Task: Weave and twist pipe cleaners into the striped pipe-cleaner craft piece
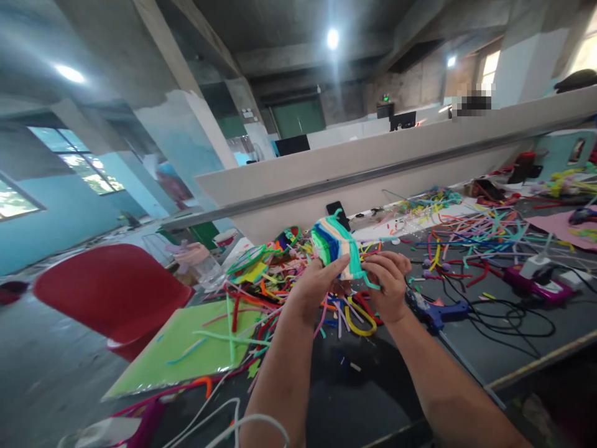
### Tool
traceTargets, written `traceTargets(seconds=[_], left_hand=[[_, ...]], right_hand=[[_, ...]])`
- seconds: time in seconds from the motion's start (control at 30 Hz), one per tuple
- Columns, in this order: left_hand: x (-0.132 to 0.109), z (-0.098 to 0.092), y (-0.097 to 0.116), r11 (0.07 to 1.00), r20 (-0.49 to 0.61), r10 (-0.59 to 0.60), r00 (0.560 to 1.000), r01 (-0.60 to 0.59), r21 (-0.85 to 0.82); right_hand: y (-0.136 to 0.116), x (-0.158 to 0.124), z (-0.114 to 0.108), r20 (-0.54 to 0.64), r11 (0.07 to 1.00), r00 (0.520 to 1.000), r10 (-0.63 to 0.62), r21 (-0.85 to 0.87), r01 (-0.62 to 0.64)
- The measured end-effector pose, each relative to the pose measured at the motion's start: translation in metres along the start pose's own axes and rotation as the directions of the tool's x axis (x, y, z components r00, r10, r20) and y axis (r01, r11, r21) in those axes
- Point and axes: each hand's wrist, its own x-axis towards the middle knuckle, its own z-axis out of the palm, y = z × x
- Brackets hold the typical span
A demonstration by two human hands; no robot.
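Note:
A striped piece made of fuzzy pipe cleaners (333,242), in green, blue, cream and turquoise, is held up over the table. My left hand (319,280) grips its lower left side, with the thumb across the front. At the lower right, the fingers of my right hand (388,280) pinch a loose turquoise pipe cleaner (370,282) that sticks out from the piece's edge. Another turquoise end curls up at the top. Beneath the hands lie loose pipe cleaners, among them a bent yellow one (361,326).
A blue glue gun (438,313) with coiled black cable lies right of my right hand. Purple power strips (536,286) sit further right. Heaps of pipe cleaners (485,233) spread along the partition (373,168). At left are a green sheet (186,348), a plastic cup (200,264) and a red chair (112,286).

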Motion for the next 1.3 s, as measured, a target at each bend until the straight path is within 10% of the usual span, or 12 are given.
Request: traceTargets(seconds=[0.13, 0.2, 0.33, 0.5, 0.7, 1.03, 1.3], left_hand=[[-0.002, -0.006, 0.003, 0.996, 0.202, 0.025, 0.979, -0.006, -0.093], [-0.008, -0.007, 0.010, 0.995, 0.226, 0.063, 0.972, -0.044, -0.087], [-0.023, -0.013, 0.028, 0.975, -0.119, 0.208, 0.971, -0.197, 0.099], [-0.021, -0.028, 0.034, 0.929, -0.356, 0.335, 0.872, -0.244, 0.278], [-0.002, -0.029, 0.020, 0.986, -0.121, 0.094, 0.988, -0.075, 0.152], [0.005, -0.035, 0.007, 0.987, -0.152, 0.084, 0.985, -0.060, 0.152], [0.018, -0.043, -0.004, 0.996, -0.166, -0.010, 0.986, -0.006, -0.093]], right_hand=[[0.001, 0.003, 0.000, -0.019, 0.968, 0.981, 0.192, 0.170, -0.186], [0.002, 0.007, 0.002, -0.112, 0.835, 0.881, 0.459, 0.393, -0.385], [0.005, 0.020, 0.004, 0.025, 0.284, 0.520, 0.854, 0.814, -0.506], [0.003, 0.027, 0.002, 0.242, -0.023, 0.367, 0.898, 0.860, -0.510], [0.003, 0.021, 0.008, 0.331, -0.140, 0.294, 0.897, 0.841, -0.522], [0.005, 0.018, 0.009, 0.400, -0.164, 0.330, 0.855, 0.812, -0.561], [0.029, 0.010, 0.014, 0.359, -0.201, 0.249, 0.899, 0.845, -0.496]])
